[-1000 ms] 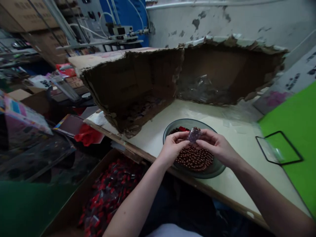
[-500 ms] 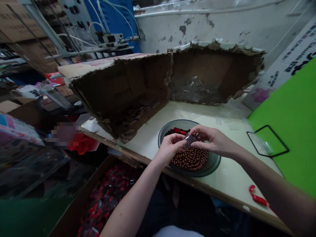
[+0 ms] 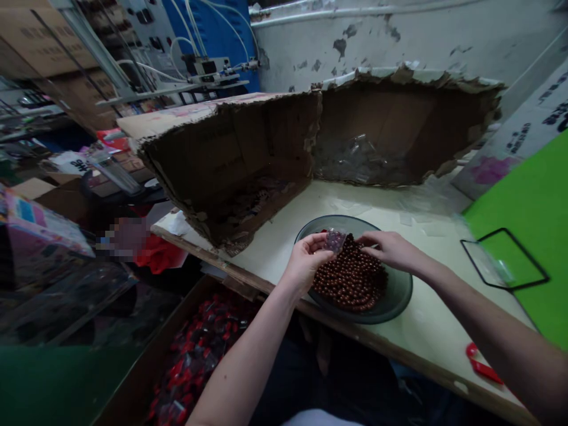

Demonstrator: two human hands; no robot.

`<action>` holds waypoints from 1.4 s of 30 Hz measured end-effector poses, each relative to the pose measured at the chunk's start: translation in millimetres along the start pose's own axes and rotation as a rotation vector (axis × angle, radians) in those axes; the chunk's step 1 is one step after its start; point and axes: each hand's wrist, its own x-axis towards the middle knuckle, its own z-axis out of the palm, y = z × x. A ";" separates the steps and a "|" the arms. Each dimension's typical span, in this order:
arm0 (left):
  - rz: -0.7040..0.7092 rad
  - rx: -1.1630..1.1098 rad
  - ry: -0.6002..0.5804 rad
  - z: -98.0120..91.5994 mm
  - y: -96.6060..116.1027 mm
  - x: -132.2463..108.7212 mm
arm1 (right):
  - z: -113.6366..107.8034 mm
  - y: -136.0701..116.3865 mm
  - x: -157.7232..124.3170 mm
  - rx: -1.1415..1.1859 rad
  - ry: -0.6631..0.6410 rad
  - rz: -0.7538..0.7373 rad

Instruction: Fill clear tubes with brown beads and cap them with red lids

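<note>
My left hand (image 3: 305, 259) pinches a small clear plastic case (image 3: 336, 241) between thumb and fingers, above the left side of a grey-green bowl (image 3: 402, 302). Purplish dots show through the case; whether they are inside it or seen behind it, I cannot tell. Strings of shiny brown beads (image 3: 355, 281) lie coiled in the bowl. Over the bowl's right side my right hand (image 3: 390, 251) reaches in, its thumb and fingers closed on the brown beads near the top of the heap. Its fingertips are partly hidden.
Two torn-open cardboard boxes (image 3: 313, 112) stand behind the bowl, the right one holding clear plastic pieces (image 3: 361, 157). A carton of red and clear pieces (image 3: 199, 343) sits below the table edge. A red plastic tool (image 3: 486, 370) lies right, near a green panel (image 3: 528, 219).
My hands have parted: the left keeps the clear case, while the right has let go of it and moved right to the beads. The view has shifted slightly.
</note>
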 end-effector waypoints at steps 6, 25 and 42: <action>0.038 0.012 0.007 -3.3 0.6 1.6 | 30.8 -5.7 48.9 -0.072 0.049 -0.026; 0.144 0.202 0.080 -23.2 -0.7 5.1 | -12.2 -39.5 6.1 0.271 0.037 -0.078; 0.093 0.308 -0.018 -10.2 -10.8 -6.9 | -70.5 -71.1 -7.2 -0.053 -0.122 -0.141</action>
